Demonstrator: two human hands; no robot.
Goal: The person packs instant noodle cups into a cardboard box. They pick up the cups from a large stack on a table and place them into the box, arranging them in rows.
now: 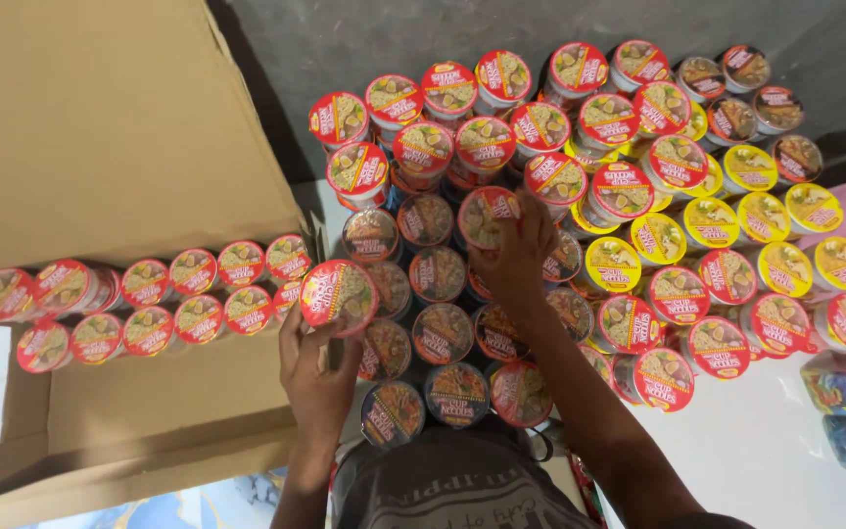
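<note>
Red-lidded cups: left hand [317, 377] holds one [339, 295], right hand [516, 264] another [488, 216] (stack beneath).

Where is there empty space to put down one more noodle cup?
Bare white surface lies right of the red-lidded cups, beside the right arm. The cardboard box has bare room below its cup rows. The middle stack is packed, where the left hand and right hand hold cups.

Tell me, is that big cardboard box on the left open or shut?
Open. The cardboard box has its flaps spread outward, and two rows of red-lidded noodle cups show inside it.
</note>
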